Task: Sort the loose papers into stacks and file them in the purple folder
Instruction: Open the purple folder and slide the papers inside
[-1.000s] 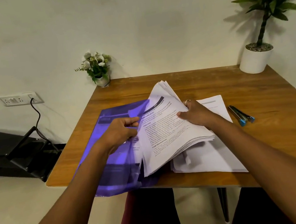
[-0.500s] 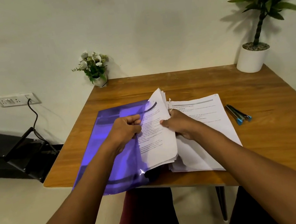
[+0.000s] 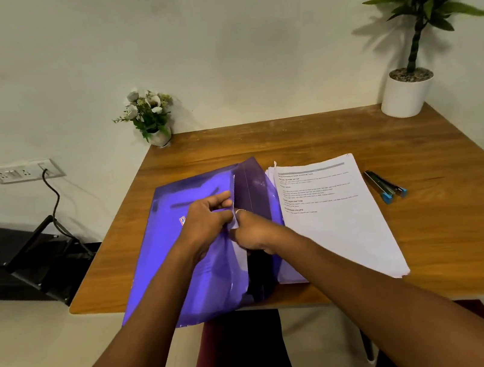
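Filing partly done. The purple folder [image 3: 179,198] lies on the counter [image 3: 445,214], overhanging the near edge. The left hand [image 3: 208,220], fingers pinching the folder's open edge, spreads it while the right hand [image 3: 255,235], fingers curled on a sheaf of papers [image 3: 238,247], seats it inside. 1 stack [image 3: 336,225] lies just beside the folder, unfiled, judged the remaining work.

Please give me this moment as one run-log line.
step: filing; left hand: grips purple folder; right hand: pinches sheets in its opening; stack: on table, beside folder
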Tool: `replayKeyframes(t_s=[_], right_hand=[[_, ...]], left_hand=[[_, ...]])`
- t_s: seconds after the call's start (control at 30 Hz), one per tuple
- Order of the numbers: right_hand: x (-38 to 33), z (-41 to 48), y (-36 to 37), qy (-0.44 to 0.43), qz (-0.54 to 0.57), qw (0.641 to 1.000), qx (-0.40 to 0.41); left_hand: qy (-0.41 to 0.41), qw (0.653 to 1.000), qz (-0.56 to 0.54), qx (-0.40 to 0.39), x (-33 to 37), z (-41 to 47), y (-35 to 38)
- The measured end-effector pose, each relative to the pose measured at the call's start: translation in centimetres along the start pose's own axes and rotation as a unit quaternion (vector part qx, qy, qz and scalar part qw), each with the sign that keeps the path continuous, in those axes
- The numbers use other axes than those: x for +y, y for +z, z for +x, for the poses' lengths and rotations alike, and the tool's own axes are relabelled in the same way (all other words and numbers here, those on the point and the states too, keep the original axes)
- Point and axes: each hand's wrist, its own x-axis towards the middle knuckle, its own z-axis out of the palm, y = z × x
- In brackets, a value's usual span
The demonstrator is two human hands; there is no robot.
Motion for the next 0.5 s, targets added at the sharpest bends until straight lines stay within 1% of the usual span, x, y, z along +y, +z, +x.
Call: replayKeyframes(t_s=[0.1,0.13,0.17,0.23,0.3,0.33,0.4,0.43,0.47,0.5], right_hand=[[-0.2,0.2,-0.2,0.032,-0.043,0.998,-0.021],[-0.4,0.2,-0.6,0.039,-0.072,0.997,-0.016],[-0.6,-0.2,-1.1,0.037,-0.104,0.994,0.007],[-0.5,-1.1,-3.0,-0.003,-0.137,0.985,0.105],[0.2,-2.3,-5.6,-0.037,-0.108,0.966,0.232],[1.1,-3.0,-7.1,-0.042,-0.096,0.95,0.295],[4.0,-4.5,-10.0,-0.01,-0.111,0.911,0.397],[5.8,-5.2,-11.2,0.02,-0.136,0.894,0.426],[7.6,-5.9,-12.3,0.059,-0.164,0.882,0.439],[9.2,-6.5,-13.1,0.109,-0.19,0.874,0.434]], left_hand=[[0.001,1.0,-0.008,0.006,-0.5,0.2,0.1],[0.004,1.0,-0.004,0.009,-0.7,0.2,0.3],[0.007,1.0,0.001,0.013,-1.0,0.1,0.4],[0.01,1.0,0.017,0.02,-1.8,0.1,1.0],[0.013,0.999,0.037,0.025,-3.0,-0.1,1.5],[0.02,0.998,0.049,0.03,-3.5,-0.2,1.8],[0.056,0.994,0.082,0.045,-4.1,-0.7,2.4],[0.086,0.988,0.112,0.057,-4.4,-0.9,2.7],[0.12,0.98,0.148,0.062,-4.6,-1.2,3.1],[0.155,0.968,0.189,0.058,-4.8,-1.3,3.4]])
